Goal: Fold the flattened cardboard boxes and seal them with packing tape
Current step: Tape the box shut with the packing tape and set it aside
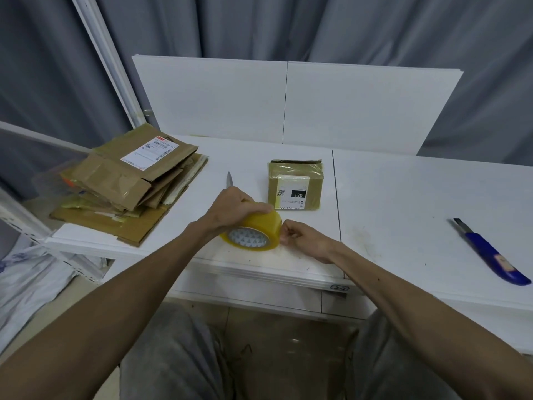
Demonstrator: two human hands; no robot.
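Gripping the tape roll (255, 230) near the table's (403, 197) front edge with my left hand (233, 207), my right hand (302, 238) pinches at its loose end; next I judge peeling toward the sealed box (295, 187).

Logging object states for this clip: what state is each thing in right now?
tape roll: tilted, gripped from above by the left hand; the right hand pinches at its edge.
small box: folded up, tape across its top, labelled.
flattened boxes: flat, stacked in a pile.
blue cutter: lying on the table, untouched; blade position unclear.
silver blade: pokes out beyond the left hand; handle hidden.
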